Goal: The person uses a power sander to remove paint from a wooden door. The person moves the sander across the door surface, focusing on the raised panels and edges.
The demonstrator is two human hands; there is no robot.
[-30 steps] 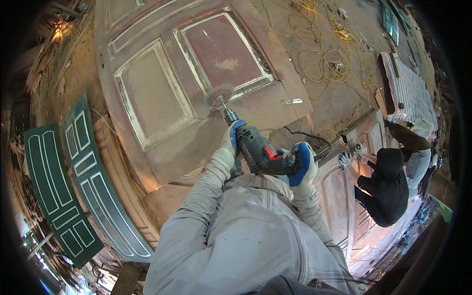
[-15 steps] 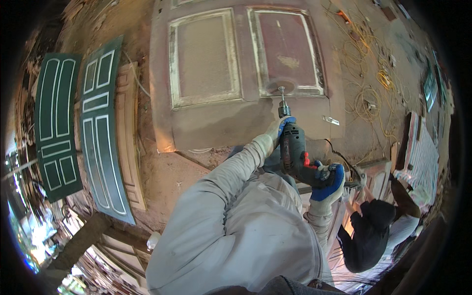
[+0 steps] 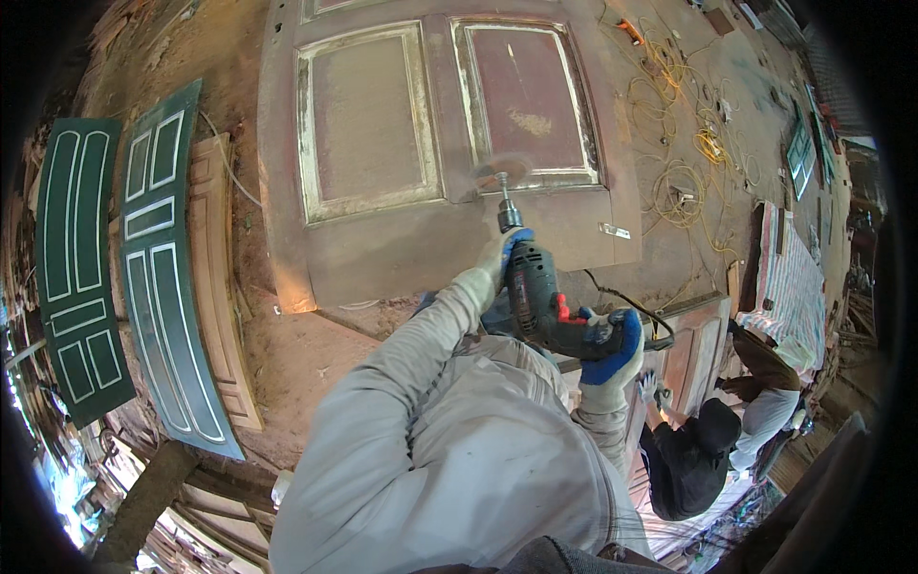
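A dark electric drill [image 3: 537,292] with a red part on its grip is held across both my hands. My left hand [image 3: 509,251], in a blue and pale glove, is closed around the front of its body behind the chuck. My right hand [image 3: 620,352], gloved alike, grips the rear handle, where a black cord trails off. On the drill's shaft a round sanding disc [image 3: 507,170] is blurred by spinning. It lies at the lower left corner of a reddish recessed panel [image 3: 537,105] in a large wooden door [image 3: 411,253]. White, worn moulding frames that panel.
Dark green doors [image 3: 177,277] with white lines stand at left beside a bare wooden door [image 3: 218,287]. Yellow cords [image 3: 684,182] coil on the ground at right. A co-worker in black [image 3: 693,464] bends over another door [image 3: 688,349]. Striped sheeting [image 3: 789,297] lies beyond.
The view has shifted, so the scene sits farther left. Along the panel's lower edge, the spinning disc has moved left toward the corner. Both my hands keep their grip on the drill.
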